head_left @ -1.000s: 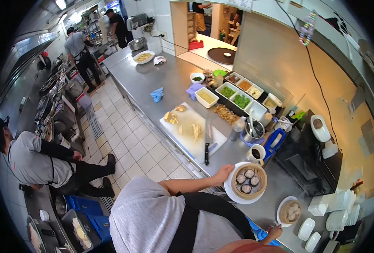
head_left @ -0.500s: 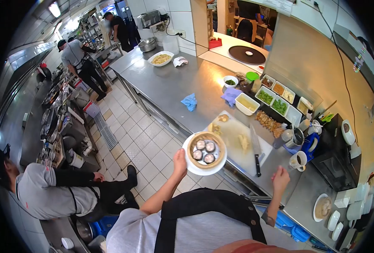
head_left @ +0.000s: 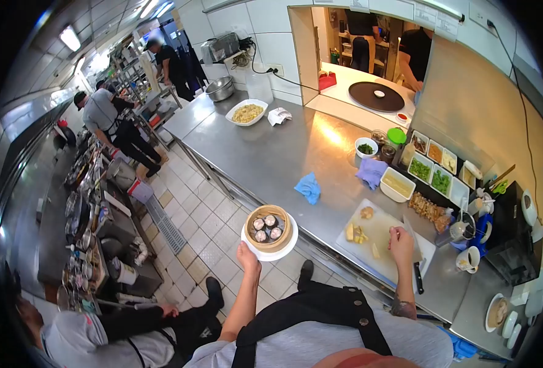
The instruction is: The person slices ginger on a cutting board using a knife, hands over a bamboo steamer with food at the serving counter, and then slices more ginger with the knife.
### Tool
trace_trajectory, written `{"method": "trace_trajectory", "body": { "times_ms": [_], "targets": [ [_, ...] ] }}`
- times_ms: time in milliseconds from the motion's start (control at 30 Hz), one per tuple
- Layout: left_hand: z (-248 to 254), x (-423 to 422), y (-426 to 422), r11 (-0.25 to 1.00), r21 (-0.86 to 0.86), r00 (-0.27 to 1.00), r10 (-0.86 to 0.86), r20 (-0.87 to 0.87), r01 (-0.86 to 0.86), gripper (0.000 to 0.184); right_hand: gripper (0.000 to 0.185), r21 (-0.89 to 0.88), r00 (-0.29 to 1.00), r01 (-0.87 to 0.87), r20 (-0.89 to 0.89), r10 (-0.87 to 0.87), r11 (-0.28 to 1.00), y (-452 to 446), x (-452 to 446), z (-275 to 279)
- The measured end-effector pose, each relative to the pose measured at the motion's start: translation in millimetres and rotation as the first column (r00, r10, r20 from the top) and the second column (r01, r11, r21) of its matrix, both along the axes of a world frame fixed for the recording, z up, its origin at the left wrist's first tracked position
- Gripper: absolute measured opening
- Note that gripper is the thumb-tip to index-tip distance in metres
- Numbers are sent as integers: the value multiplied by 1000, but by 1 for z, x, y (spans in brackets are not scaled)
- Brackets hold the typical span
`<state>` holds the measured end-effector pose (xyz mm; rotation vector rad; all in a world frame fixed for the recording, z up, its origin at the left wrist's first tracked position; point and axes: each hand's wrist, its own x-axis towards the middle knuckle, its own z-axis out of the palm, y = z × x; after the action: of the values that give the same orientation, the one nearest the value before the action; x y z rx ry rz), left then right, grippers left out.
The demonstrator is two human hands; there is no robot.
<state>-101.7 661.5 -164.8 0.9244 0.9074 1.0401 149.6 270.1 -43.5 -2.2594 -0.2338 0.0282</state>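
Through the head camera, a left hand grips a white plate by its near edge, with a round bamboo steamer riding on top. The stack is held out over the tiled floor, just off the edge of the steel counter. Inside the lidless steamer sit four pale-topped, dark-sided dumplings. The right hand hangs over the cutting board, close to a black-handled knife, its fingers curled inward; I see nothing in it, and I cannot tell whether it touches the board.

From my remote seat, I judge the load moderate: a stiff, smooth plate, probably ceramic and breakable, under a light, springy woven shell. The steamer sits off-centre, leaving more white rim on the side away from the counter's far end, and nothing visible fastens it, so I would expect it to slide if the plate tips. The dumplings look soft and likely to tear or stick under a squeeze. I would take the plate low, thumb on the bare rim and fingers spread beneath, with a second palm under the opposite edge, leaving the possibly hot bamboo alone.
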Motion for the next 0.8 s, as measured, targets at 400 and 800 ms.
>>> {"method": "trace_trajectory", "body": {
  "times_ms": [400, 800],
  "targets": [
    [0, 120, 152, 992, 59, 983, -103, -150, 113, 39, 60, 164, 736, 508, 429, -524, 846, 89, 160, -35],
    [-31, 304, 209, 954, -30, 947, -301, -116, 300, 29, 78, -359, 730, 684, 317, -606, 635, 116, 302, 10]
  ]
}}
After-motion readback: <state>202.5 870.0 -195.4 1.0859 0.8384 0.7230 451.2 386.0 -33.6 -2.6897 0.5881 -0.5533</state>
